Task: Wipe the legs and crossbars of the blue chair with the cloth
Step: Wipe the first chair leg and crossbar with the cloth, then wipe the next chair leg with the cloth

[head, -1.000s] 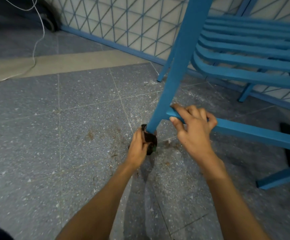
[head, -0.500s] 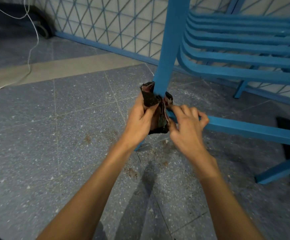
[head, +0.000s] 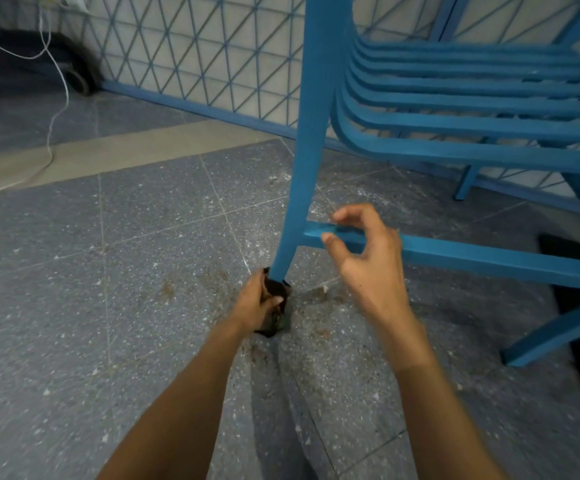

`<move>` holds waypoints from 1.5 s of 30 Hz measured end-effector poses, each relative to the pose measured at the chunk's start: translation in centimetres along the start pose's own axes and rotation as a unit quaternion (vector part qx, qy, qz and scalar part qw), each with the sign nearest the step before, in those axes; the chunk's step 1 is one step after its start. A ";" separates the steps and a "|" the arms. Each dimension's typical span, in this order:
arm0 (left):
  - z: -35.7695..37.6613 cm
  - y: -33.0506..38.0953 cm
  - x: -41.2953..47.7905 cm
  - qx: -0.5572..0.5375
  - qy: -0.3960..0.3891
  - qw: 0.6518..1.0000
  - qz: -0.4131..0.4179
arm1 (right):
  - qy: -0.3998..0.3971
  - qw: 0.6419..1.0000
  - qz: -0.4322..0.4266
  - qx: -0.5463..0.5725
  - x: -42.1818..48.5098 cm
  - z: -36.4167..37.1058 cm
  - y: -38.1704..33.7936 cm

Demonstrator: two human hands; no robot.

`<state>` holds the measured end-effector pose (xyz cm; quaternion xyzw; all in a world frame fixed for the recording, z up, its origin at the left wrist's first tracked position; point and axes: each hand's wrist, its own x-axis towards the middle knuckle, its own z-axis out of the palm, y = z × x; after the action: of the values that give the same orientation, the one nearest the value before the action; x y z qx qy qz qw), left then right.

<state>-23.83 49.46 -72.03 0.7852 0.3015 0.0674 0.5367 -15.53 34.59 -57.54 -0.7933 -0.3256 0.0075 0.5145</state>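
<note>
The blue chair (head: pixel 472 109) is seen tilted on the grey tiled floor (head: pixel 108 271), its front leg (head: pixel 311 133) running down to the floor ahead of the person.

The dark cloth (head: pixel 279 291) is found wrapped around the very foot of that leg, at floor level. It is clasped there by the left grip (head: pixel 255 303), whose fingers and thumb are curled about cloth and leg together. Half a second ago the cloth was held higher on the same leg, level with the crossbar joint; it has since been drawn down to the bottom.

The right grip (head: pixel 364 261) is seen at the crossbar (head: pixel 489 259), just beside the joint with the leg. Its fingers are loosely curved and spread, the forefinger raised above the bar and the thumb lying against the bar's front face. No firm hold is seen; firm contact cannot be confirmed. In the earlier frames the fingers were folded over the bar.

Brown stains (head: pixel 167 289) are noted on the floor near the leg. A white cable (head: pixel 53 98) is trailed across the floor at far left, before a blue lattice panel (head: pixel 195 64).
</note>
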 end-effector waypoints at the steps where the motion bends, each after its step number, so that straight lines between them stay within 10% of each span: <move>1: -0.1 0.3 0.3 0.017 0.000 1.000 -0.011 | 0.043 0.997 -0.004 0.066 -0.5 -0.5 -0.3; 8: -1.6 1.6 -1.8 0.225 0.091 0.969 -0.055 | -0.013 0.981 0.144 0.129 -8.0 2.1 3.4; 13: -1.1 5.5 -6.3 -0.095 -0.154 0.971 -0.157 | -0.157 0.880 0.319 0.315 -10.7 6.0 6.4; 16: -2.3 7.9 -6.9 -0.040 -0.282 0.945 -0.163 | -0.065 0.827 0.388 0.401 -11.5 7.2 7.3; 20: -7.5 8.7 -4.9 0.117 -0.202 0.964 -0.123 | 0.103 0.736 0.499 0.445 -9.3 8.2 9.1; 27: -8.5 10.2 -3.1 0.138 -0.080 0.984 -0.078 | -0.077 0.785 0.518 0.330 -3.8 13.0 7.1; 32: -7.5 12.5 -3.0 0.111 -0.067 0.992 0.008 | -0.002 0.753 0.489 0.440 -2.8 11.1 3.9; 37: -8.3 13.7 -3.0 0.068 -0.037 0.996 0.033 | 0.056 0.805 0.321 0.497 -3.6 10.9 1.9; 45: -6.5 14.5 -3.5 0.032 -0.040 0.990 0.129 | -0.007 0.792 0.504 0.346 -4.1 13.1 4.6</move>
<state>-23.65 49.23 -55.75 0.8362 0.1783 0.0952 0.5099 -20.94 41.89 -68.74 -0.6142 0.1412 0.3831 0.6753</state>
